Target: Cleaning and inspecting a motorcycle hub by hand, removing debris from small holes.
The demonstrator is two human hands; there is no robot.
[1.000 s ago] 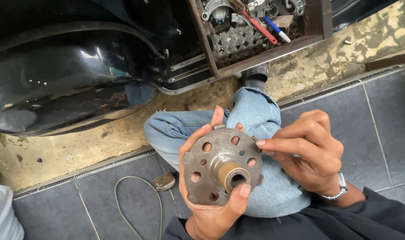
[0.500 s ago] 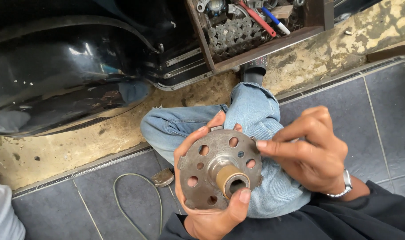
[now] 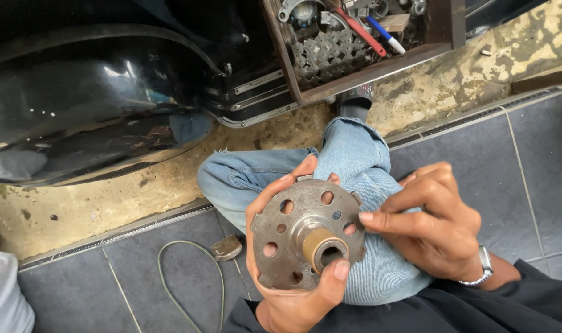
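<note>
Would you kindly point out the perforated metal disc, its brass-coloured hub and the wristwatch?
perforated metal disc (image 3: 285,237): head view, flat face left of centre.
brass-coloured hub (image 3: 315,245): head view, sleeve's outer wall.
wristwatch (image 3: 483,265): head view, metal band.

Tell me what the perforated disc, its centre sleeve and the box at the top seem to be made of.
Perforated disc: dull grey metal, probably steel, with rust-brown staining. Centre sleeve: yellowish metal, brass or bronze by its colour. Box: apparently wood, going by its brown, matte edges. The left hand holds the disc.
</note>
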